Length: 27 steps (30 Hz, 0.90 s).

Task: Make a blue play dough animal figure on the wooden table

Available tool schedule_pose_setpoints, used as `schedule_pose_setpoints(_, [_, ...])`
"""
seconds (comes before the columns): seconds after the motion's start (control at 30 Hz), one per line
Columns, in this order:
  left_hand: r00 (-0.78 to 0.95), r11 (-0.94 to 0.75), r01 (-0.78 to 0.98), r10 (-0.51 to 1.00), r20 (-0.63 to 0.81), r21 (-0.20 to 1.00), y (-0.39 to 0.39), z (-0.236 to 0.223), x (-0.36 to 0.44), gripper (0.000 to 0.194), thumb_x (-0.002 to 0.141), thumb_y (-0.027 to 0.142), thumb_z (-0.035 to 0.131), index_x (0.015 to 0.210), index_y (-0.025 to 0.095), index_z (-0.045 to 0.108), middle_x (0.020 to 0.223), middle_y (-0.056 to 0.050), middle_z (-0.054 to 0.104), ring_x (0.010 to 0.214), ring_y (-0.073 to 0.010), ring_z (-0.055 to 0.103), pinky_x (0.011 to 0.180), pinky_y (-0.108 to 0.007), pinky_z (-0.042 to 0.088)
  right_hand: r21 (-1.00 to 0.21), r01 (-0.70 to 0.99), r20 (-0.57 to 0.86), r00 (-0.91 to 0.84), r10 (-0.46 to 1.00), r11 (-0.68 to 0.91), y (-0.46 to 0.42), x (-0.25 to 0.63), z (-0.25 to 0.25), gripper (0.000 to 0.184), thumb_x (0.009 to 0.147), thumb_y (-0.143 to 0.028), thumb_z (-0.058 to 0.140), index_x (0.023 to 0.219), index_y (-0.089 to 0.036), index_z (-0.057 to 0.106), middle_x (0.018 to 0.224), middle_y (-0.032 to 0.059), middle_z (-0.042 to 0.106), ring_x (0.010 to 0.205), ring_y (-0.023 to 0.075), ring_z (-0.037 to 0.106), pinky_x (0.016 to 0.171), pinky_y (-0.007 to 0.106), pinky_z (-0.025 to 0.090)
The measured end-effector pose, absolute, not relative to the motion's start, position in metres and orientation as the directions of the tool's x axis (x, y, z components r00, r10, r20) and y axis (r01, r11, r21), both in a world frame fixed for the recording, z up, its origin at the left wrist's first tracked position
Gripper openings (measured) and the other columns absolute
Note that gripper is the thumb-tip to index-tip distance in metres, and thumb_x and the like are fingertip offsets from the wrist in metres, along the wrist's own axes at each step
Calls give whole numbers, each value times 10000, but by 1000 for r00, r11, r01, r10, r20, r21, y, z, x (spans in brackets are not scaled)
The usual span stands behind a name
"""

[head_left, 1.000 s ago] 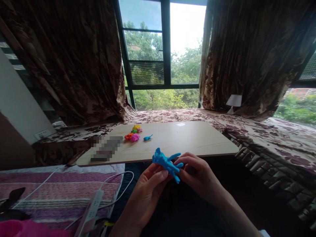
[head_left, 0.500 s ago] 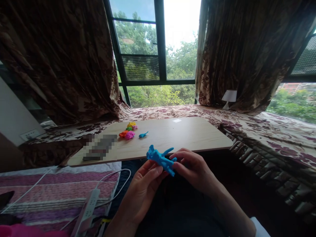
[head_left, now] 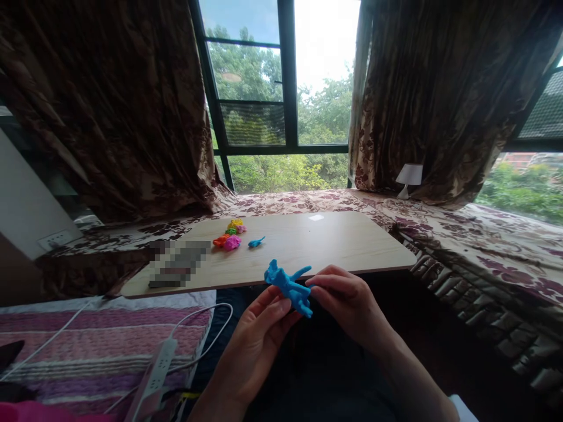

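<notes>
My left hand (head_left: 259, 328) is closed around the lower side of a blue modelling-clay figure (head_left: 285, 284), thumb on top. The figure lies tilted, with a knobbly end at the upper left and several limbs sticking out to the right. Thumb and fingers of my right hand (head_left: 341, 296) pinch the tip of one limb; they hide that tip. Beyond the hands, a small pointed piece of blue clay (head_left: 255, 242) lies on the wooden board table (head_left: 343, 246). To its left sit several clay lumps in yellow, green, orange and pink (head_left: 232, 242).
A blurred-out flat object (head_left: 180, 264) rests at the table's left end. On the striped quilt (head_left: 88, 340) to the left lie a white power strip (head_left: 153, 375) and its cable. A white lamp (head_left: 409, 179) stands on the window ledge, near the curtain (head_left: 396, 88).
My right fingers have closed in on the tip of the figure's limb, which showed more before. The figure has turned slightly in my left hand.
</notes>
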<state>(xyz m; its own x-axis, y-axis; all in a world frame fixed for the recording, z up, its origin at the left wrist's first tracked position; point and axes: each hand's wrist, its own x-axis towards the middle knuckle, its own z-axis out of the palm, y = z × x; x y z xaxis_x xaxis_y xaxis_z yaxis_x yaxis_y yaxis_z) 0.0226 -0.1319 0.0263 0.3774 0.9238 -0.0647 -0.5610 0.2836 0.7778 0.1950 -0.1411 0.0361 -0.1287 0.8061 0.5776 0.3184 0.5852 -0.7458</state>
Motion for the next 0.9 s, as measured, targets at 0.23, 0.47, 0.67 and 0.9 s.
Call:
schedule_pose_setpoints(0.23, [395,284,-562,917,-49,777,-133,26,22,236,794,135,576,1024,183,600,993,-30,637,944,-146,578,929,-311,435,-798,307,506,-124,854,518,-144,194,37,177,854,-251,529,994,-193,620,944,38,609,791,141,574,688,251,449])
schedule_pose_setpoints(0.47, [331,298,-544,935,-125,785,-132,28,24,251,750,133,629,995,178,604,1006,-45,649,888,-147,604,847,-295,482,-811,283,503,-110,857,512,-143,194,37,157,859,-258,514,958,-193,617,921,33,597,784,142,566,667,247,448])
schedule_pose_setpoints(0.67, [187,228,-554,971,-147,800,-126,24,28,295,660,149,712,939,177,620,902,-30,673,766,-128,627,706,-245,514,-778,304,552,-89,829,550,-149,195,40,199,811,-201,573,1009,-218,582,947,23,574,745,121,524,659,239,435])
schedule_pose_setpoints(0.9, [132,159,-526,986,-104,835,-127,23,30,330,626,236,745,919,151,617,808,-30,688,745,-142,638,708,-246,501,-792,312,495,-174,851,524,-145,187,33,145,783,-174,591,924,-206,605,841,7,597,675,109,514,596,230,416])
